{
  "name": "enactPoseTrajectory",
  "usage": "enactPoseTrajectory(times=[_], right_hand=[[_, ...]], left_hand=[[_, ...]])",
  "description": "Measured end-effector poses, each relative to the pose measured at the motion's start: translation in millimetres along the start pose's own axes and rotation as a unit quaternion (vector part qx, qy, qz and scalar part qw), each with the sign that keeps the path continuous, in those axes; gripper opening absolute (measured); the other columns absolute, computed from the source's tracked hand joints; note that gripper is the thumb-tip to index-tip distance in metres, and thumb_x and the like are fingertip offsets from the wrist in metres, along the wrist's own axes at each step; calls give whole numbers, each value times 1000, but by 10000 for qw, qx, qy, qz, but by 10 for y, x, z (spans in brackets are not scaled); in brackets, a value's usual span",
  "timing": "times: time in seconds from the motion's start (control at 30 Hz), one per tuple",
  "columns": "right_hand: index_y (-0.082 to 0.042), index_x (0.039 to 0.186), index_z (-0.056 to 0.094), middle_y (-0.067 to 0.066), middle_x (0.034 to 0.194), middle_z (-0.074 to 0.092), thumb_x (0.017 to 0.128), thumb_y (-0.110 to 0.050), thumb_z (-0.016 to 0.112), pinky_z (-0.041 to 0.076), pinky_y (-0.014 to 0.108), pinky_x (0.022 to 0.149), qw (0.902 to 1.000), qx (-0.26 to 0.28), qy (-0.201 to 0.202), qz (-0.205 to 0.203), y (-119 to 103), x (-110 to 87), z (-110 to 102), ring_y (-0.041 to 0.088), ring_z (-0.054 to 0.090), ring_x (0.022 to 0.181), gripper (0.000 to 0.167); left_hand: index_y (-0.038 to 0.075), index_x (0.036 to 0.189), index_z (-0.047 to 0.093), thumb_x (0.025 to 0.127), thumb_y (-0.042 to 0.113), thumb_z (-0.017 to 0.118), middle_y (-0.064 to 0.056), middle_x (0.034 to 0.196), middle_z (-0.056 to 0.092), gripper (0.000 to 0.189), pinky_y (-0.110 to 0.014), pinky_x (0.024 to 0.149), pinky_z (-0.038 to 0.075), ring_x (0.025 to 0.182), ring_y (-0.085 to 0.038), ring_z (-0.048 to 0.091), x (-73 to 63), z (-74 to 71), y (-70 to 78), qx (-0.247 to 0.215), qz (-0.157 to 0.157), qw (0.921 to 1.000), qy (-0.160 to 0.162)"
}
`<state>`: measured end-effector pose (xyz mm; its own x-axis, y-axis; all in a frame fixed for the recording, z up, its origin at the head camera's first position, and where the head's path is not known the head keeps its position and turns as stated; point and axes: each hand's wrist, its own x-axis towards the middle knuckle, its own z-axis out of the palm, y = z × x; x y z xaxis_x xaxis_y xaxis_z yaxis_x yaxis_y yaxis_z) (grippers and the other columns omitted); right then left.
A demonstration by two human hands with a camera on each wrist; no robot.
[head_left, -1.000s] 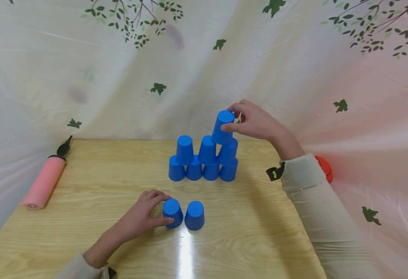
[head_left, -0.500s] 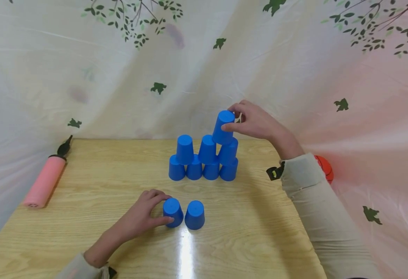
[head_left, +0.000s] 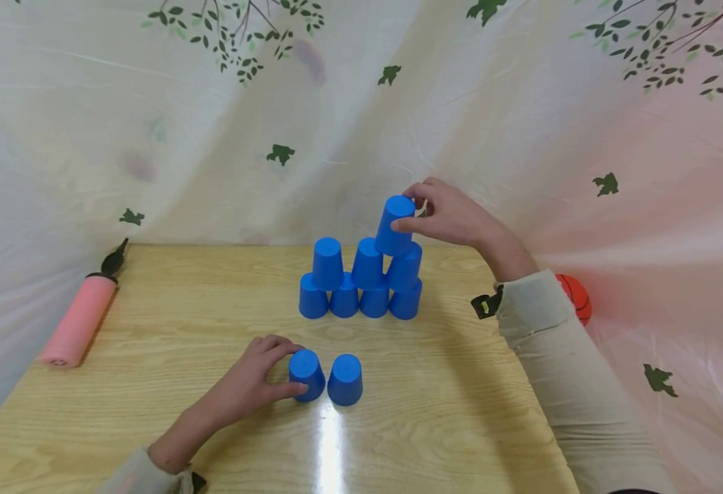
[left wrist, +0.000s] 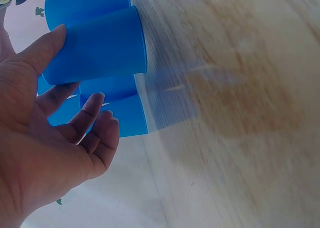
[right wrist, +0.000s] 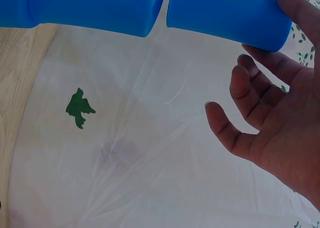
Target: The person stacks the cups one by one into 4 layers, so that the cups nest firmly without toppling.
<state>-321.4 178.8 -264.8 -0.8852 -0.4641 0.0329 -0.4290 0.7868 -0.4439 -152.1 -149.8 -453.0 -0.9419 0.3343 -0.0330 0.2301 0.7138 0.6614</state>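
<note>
Upside-down blue cups form two rows at the back of the table: several in the bottom row (head_left: 344,302) and three in the upper row (head_left: 327,264). My right hand (head_left: 451,214) pinches another inverted cup (head_left: 394,230) between thumb and fingers, over the right end of the upper row. In the right wrist view a narrow gap separates this held cup (right wrist: 227,15) from the cup below (right wrist: 95,7). Nearer the front, my left hand (head_left: 253,381) has thumb and index finger around an inverted cup (head_left: 306,376) on the table. A second cup (head_left: 345,379) stands just right of it.
A pink hand pump (head_left: 82,319) with a black nozzle lies at the table's left. Behind the right sleeve (head_left: 574,370), an orange-red ball (head_left: 576,298) shows beyond the table's right edge. A pale curtain (head_left: 213,137) with leaf prints hangs directly behind the table (head_left: 213,288).
</note>
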Motion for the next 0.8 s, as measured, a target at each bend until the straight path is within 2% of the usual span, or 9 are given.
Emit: enactPoseTrajectory(times=[0.47, 0.8], right_hand=[[-12, 141, 53, 11, 120, 54, 90, -48, 69, 54, 44, 85, 10000, -29, 5, 2, 25, 14, 6, 29, 55, 108, 64], [-11, 141, 52, 12, 121, 54, 90, -48, 69, 54, 45, 86, 10000, -6, -20, 14, 33, 18, 11, 29, 56, 109, 65]], left_hand=[[24, 128, 65, 84, 50, 77, -1, 126, 59, 53, -51, 100, 50, 122, -26, 49, 13, 23, -25, 59, 134, 9999, 68], [25, 128, 65, 84, 50, 77, 0, 126, 59, 52, -51, 99, 50, 122, -26, 50, 7, 15, -4, 27, 97, 9999, 65]])
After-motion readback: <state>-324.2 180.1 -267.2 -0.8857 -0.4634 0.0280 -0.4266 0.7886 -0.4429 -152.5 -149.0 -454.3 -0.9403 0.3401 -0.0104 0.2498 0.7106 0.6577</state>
